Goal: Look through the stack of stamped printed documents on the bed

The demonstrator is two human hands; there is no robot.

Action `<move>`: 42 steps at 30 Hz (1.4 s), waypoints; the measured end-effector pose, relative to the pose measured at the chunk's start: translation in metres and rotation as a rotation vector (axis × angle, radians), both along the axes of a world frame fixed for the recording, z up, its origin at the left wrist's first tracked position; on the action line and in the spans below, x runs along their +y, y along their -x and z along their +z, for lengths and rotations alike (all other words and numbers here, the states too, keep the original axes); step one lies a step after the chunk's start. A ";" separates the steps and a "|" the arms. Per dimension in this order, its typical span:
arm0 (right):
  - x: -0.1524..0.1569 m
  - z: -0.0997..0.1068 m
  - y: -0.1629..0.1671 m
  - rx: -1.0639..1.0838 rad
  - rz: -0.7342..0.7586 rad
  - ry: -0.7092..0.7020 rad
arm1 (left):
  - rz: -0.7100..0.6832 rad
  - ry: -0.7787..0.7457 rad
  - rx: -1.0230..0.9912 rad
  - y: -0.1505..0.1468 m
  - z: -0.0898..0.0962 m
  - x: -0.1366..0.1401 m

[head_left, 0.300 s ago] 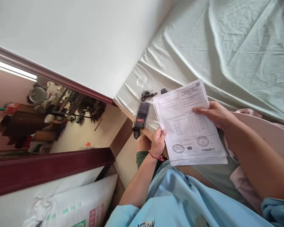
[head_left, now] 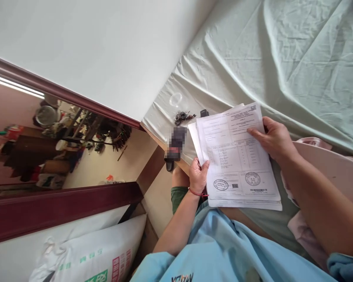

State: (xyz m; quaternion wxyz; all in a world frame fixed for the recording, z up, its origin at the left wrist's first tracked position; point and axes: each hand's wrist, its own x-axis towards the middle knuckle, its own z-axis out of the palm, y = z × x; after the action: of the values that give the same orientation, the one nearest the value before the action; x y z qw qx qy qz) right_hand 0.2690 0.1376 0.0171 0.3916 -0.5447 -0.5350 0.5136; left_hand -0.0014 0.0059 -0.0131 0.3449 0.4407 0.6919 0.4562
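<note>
A stack of printed papers (head_left: 229, 168) is held up over my lap, its top sheet showing a form with tables, two round stamps and a barcode. My left hand (head_left: 199, 174), with a red string bracelet at the wrist, pinches the left edge, thumb on top. My right hand (head_left: 272, 137) grips the upper right edge, thumb on the front and the other fingers partly hidden behind. Along the left side, some lower sheets (head_left: 194, 137) fan out from under the top one.
On the pale green bedsheet (head_left: 238, 66) lie a clear plastic cup (head_left: 176, 100), a bunch of keys (head_left: 182, 117), a small black object (head_left: 204, 113) and a blurred-out dark item (head_left: 175, 145). A pink round-edged object (head_left: 326, 168) sits at right. White printed sacks (head_left: 97, 250) stand lower left.
The top sheets have shifted slightly right and down, so lower sheets now fan out at the left and top. My right hand moved a little right; its fingers lifted somewhat.
</note>
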 end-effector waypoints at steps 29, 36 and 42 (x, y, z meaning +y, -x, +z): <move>0.003 -0.010 0.001 -0.123 -0.119 -0.209 | 0.118 -0.134 -0.020 0.001 -0.007 -0.005; 0.002 -0.007 0.001 -0.167 -0.139 -0.207 | 0.087 -0.119 0.087 -0.004 0.002 -0.004; 0.001 -0.005 0.003 -0.163 -0.139 -0.187 | 0.069 -0.068 0.179 -0.008 0.012 -0.002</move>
State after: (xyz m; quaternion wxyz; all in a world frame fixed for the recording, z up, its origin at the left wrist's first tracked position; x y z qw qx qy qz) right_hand 0.2663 0.1384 0.0121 0.4306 -0.5814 -0.5715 0.3872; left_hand 0.0062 0.0036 -0.0011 0.2505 0.4670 0.7190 0.4498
